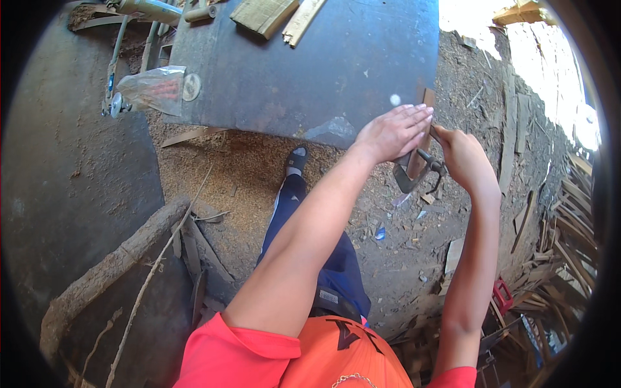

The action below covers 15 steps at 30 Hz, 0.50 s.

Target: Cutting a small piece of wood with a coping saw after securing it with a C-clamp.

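At the right edge of the dark worktable (278, 84), a narrow brown wood strip (429, 98) lies along the side. My left hand (396, 132) rests over it, fingers stretched out and side by side. Just to its right, my right hand (464, 158) is closed, with its fingertips beside the strip. What it grips is mostly hidden by the fingers. A dark metal clamp (406, 180) with a screw hangs below both hands at the table's corner.
On the table's far side lie a thick wood block (264, 16) and a thinner wood piece (304, 21). A plastic bag (152, 89) sits by its left edge. Wood scraps (576, 213) pile up at the right, and a rough log (116, 268) leans at the lower left.
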Tool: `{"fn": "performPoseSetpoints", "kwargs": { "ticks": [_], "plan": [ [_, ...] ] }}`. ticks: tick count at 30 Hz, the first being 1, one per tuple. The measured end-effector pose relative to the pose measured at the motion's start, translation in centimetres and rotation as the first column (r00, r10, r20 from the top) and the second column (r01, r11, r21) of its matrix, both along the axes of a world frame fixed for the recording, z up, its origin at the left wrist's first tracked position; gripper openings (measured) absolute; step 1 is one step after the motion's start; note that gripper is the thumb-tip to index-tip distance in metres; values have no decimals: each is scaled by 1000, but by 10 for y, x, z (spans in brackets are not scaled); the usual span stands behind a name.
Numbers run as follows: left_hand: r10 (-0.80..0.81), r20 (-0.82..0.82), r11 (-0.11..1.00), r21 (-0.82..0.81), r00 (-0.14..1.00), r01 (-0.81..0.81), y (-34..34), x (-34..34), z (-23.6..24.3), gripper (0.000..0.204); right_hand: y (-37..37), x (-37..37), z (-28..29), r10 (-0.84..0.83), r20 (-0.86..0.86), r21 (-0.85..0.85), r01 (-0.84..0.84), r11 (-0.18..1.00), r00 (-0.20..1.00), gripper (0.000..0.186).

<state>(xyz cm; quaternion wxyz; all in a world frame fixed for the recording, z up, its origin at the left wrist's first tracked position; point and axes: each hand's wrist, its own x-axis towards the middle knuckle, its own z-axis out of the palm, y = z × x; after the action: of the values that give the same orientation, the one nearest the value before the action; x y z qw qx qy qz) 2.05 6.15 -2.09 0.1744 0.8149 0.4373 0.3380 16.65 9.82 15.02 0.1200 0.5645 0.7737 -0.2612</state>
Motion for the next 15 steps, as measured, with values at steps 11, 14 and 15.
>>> {"fn": "performPoseSetpoints", "kwargs": {
  "ticks": [11,14,15],
  "plan": [
    [37,1,999,17,999,-37,-1,-7,-5,41,0,-3,54,-48,47,-118,53,992,998,32],
    [29,1,999,23,1000,-29,1,4,-4,41,-2,21,-1,-44,35,-45,46,998,998,32],
    [25,-21,999,29,999,-25,0,-1,-6,41,0,24,-10,-26,-43,-61,23,998,999,33]
  ]
}}
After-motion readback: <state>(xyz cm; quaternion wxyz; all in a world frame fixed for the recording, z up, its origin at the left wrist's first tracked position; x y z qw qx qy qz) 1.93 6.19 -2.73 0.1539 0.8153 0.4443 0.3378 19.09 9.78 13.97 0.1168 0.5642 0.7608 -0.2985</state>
